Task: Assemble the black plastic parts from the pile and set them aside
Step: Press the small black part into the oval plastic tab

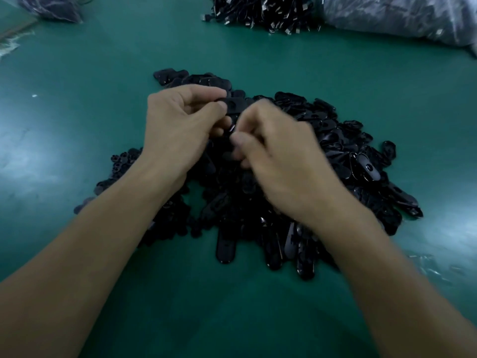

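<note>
- Nearest, both forearms reach in from the bottom edge over the green table (77,112) and meet above the pile (322,161) of black parts.
- The pile lies directly under and beyond the hands, spreading mostly to the right; its near edge shows long oval pieces lying with their length pointing toward the person.
- The right hand (278,161) hangs over the pile's middle, blurred, fingers curled in toward the thumb. It seems to pinch something small and dark at the fingertips, but I cannot tell for sure what.
- The left hand (178,125) sits just left of it and slightly farther out, thumb and forefinger closed on one black part (233,104).
- That part juts rightward from the left fingertips, its long axis roughly side to side, the free end just above the right hand's knuckles.
- So the coming join likely turns on this: the held part lies up and left of the right fingertips, very near, and the right hand is the one placed to bring its piece up to it.
- Farther off, a second heap (263,11) of dark pieces with metal bits lies at the table's far edge, with plastic bags (402,16) beside it.
</note>
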A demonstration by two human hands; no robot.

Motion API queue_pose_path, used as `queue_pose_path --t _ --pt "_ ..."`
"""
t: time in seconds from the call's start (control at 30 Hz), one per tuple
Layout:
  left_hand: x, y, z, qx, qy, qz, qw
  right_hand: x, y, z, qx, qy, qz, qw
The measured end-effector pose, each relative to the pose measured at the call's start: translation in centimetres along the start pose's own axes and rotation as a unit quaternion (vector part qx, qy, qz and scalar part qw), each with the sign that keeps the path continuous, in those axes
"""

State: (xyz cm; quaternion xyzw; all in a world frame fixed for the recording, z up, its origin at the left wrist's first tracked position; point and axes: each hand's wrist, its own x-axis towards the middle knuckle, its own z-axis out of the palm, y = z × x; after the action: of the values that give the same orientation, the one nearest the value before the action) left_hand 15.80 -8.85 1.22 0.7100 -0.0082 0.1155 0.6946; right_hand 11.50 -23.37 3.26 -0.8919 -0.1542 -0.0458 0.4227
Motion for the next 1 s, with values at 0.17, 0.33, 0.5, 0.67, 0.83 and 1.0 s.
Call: queue_pose_path --t 0.17,0.33,0.5,0.67,0.83,1.0 --pt "-0.9 -0.2 0.8 0.029 -0.067 0.002 0.997 -0.8 3.0 -2.2 0.066 0.14 0.0 0.988" --pt "-1.5 -0.2 1.2 0.051 -0.102 0.004 0.993 -1.3 4.5 -2.4 0.102 0.137 0.019 0.985" --pt "-1.7 0.0 1.2 0.043 -0.11 -0.002 0.993 -1.5 4.7 -2.3 0.089 0.169 0.018 0.982" --pt "-1.8 0.1 1.1 0.037 -0.124 -0.006 0.992 -1.5 4.5 -2.2 0.069 0.183 0.001 0.981" --pt "-2.0 0.1 1.3 0.033 -0.135 -0.009 0.99 -1.4 4.4 -2.2 0.135 0.19 0.015 0.972" --pt "-2.1 0.2 1.4 0.023 -0.146 -0.008 0.989 -1.4 4.5 -1.9 0.192 0.163 0.048 0.967"
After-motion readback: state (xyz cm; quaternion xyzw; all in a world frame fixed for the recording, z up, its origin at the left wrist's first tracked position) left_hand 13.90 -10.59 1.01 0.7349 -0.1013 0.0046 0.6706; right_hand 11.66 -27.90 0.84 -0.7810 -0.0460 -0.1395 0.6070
